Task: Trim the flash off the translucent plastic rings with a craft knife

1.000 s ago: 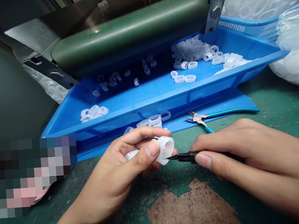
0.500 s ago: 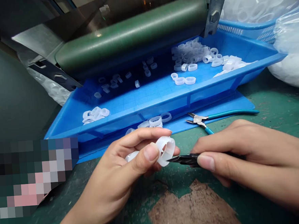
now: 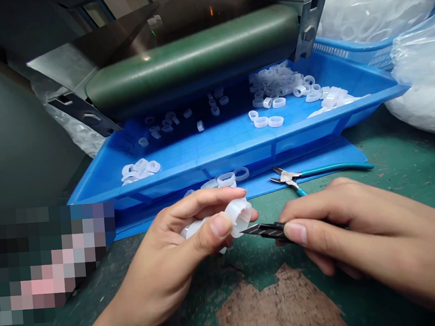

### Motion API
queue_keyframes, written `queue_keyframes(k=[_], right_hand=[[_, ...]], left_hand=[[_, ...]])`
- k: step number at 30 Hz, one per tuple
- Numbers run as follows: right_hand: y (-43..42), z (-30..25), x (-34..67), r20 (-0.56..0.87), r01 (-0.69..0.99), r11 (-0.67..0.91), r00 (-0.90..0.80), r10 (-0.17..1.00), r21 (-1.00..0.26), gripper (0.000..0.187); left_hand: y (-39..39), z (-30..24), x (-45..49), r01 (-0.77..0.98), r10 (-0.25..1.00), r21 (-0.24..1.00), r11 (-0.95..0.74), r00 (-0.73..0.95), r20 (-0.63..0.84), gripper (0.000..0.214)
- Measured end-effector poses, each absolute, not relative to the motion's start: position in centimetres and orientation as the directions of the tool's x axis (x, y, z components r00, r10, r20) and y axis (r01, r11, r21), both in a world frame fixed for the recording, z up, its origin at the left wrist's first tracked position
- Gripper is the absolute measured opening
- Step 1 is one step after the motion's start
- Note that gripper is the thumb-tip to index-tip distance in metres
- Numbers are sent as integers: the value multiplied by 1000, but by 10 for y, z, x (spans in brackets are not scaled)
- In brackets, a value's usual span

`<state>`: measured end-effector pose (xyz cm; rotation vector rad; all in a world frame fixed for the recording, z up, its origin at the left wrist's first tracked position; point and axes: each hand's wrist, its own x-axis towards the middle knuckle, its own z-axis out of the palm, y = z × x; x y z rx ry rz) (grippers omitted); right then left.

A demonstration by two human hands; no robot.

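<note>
My left hand [image 3: 178, 245] pinches a translucent white plastic ring [image 3: 239, 215] between thumb and forefinger, with more white rings tucked in the palm. My right hand [image 3: 360, 232] grips a black-handled craft knife [image 3: 263, 229] like a pen. The blade tip sits at the ring's lower right edge. Both hands hover just above the green table, in front of the blue tray [image 3: 239, 154].
The blue tray holds several loose white rings [image 3: 277, 87] beneath a green conveyor roller [image 3: 195, 60]. Teal-handled cutters [image 3: 315, 172] lie on a flat blue lid [image 3: 347, 154]. A few rings [image 3: 229, 177] lie beside the tray. Clear bags [image 3: 420, 84] of rings stand at the right. A brown worn patch [image 3: 283, 307] marks the table.
The ring has been turned in my left fingers so its opening faces the knife more. The blade has slid slightly down and away along the ring's edge. The view has tilted up a little.
</note>
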<state>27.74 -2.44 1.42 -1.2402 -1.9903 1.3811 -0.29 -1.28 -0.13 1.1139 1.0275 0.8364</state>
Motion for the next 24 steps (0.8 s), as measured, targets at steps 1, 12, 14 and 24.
queue_keyframes(k=[1,12,14,24], right_hand=[[-24,14,278,-131,421,116,-513,848,-900,52],[-7,1,269,-30,410,109,-317,948,-906,29],[-3,-2,260,10,476,170,-321,947,-863,32],[11,-33,230,-50,672,229,-368,928,-704,41]], left_hand=[[-12,-1,-2,-65,923,962,263,309,-232,24],[5,22,12,-500,914,823,269,-137,-381,27],[8,24,14,-514,891,820,254,-206,-405,31],[11,29,17,-571,871,784,245,-226,-437,33]])
